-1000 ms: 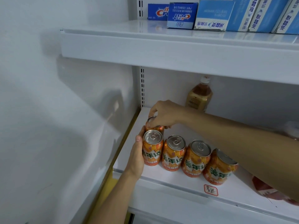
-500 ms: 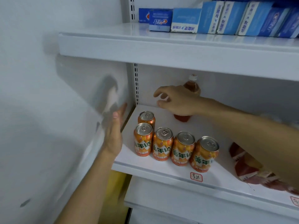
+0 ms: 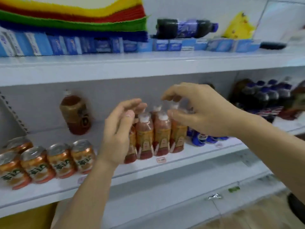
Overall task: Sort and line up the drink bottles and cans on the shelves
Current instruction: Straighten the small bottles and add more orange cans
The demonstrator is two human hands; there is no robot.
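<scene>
A shrink-wrapped pack of small tea bottles (image 3: 155,134) stands on the middle shelf (image 3: 198,151). My left hand (image 3: 118,133) is at the pack's left side, fingers nearly straight, holding nothing. Over the pack's white caps hovers my right hand (image 3: 198,109), its fingers loosely curved and empty. Several orange cans (image 3: 49,161) stand in a row at the shelf's left front. A single larger tea bottle (image 3: 76,113) stands alone behind them. Blue cola cans (image 3: 200,138) lie to the right of the pack.
Dark cola bottles (image 3: 264,95) stand at the shelf's far right. On the upper shelf (image 3: 148,63) are blue toothpaste boxes (image 3: 66,45), a lying cola bottle (image 3: 184,28) and stacked coloured cloths (image 3: 74,15). A lower shelf edge runs below.
The view has swung right from the shelf's left corner. Both hands left the orange cans and now flank the wrapped pack of tea bottles. The cans stand in a row.
</scene>
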